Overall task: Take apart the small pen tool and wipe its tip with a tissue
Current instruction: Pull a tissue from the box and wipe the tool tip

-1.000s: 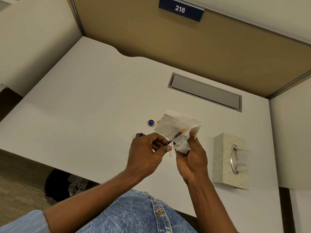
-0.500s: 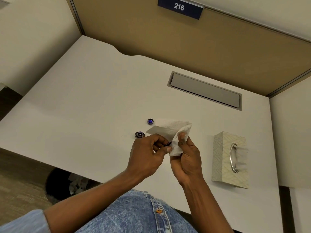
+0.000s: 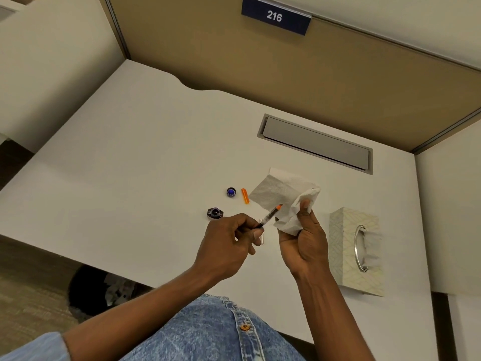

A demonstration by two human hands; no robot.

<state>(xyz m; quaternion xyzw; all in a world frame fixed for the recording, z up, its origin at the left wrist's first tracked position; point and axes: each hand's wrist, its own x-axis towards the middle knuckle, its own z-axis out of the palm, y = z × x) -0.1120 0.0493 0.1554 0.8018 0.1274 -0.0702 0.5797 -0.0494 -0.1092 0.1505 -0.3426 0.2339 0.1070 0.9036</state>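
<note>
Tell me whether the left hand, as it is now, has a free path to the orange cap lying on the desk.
Probably not yet. The way to the orange cap looks open, with only bare desk around it, but the left hand is pinching the pen tool and would need to free its fingers first.

One tissue [image 3: 279,190], one tissue box [image 3: 348,230], one orange cap [image 3: 245,195], two dark caps [image 3: 231,192].
</note>
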